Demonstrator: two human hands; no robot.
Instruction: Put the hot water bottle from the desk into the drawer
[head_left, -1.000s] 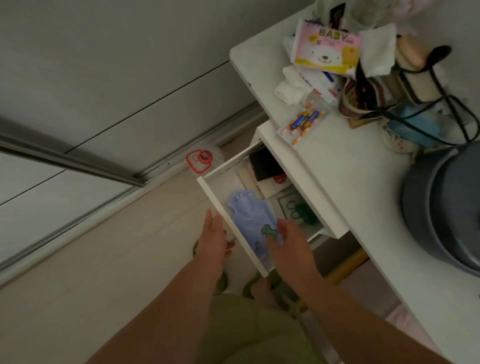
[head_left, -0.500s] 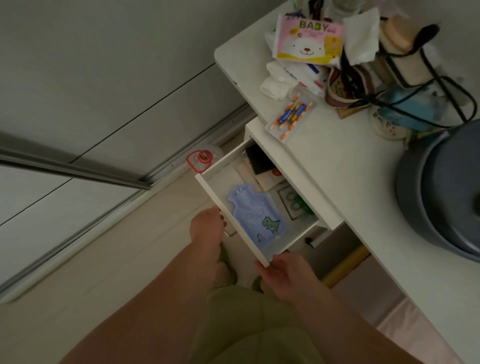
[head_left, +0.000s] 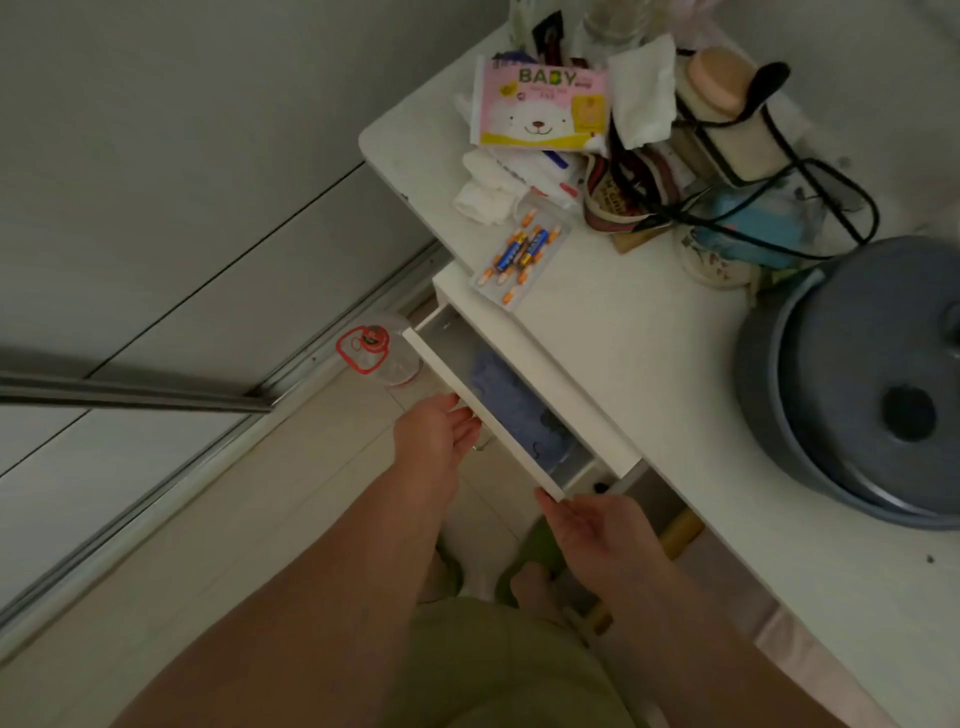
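The blue hot water bottle (head_left: 511, 405) lies flat inside the white drawer (head_left: 483, 410) under the white desk (head_left: 649, 353). Only a narrow strip of the drawer stands out from the desk, so part of the bottle is hidden in shadow. My left hand (head_left: 434, 434) rests with its fingers against the drawer front near the handle, holding nothing. My right hand (head_left: 597, 530) is at the drawer front's near corner, palm turned up, fingers apart and empty.
On the desk sit a pack of batteries (head_left: 522, 257), a pink "BABY" tissue pack (head_left: 540, 104), a grey lidded pot (head_left: 872, 389) and tangled black cables (head_left: 779, 208). A clear bottle with a red label (head_left: 376, 348) lies on the floor beside the sliding-door track.
The drawer has slid most of the way into the desk. My right hand left the bottle and went to the drawer front's near corner; my left stays on the front.
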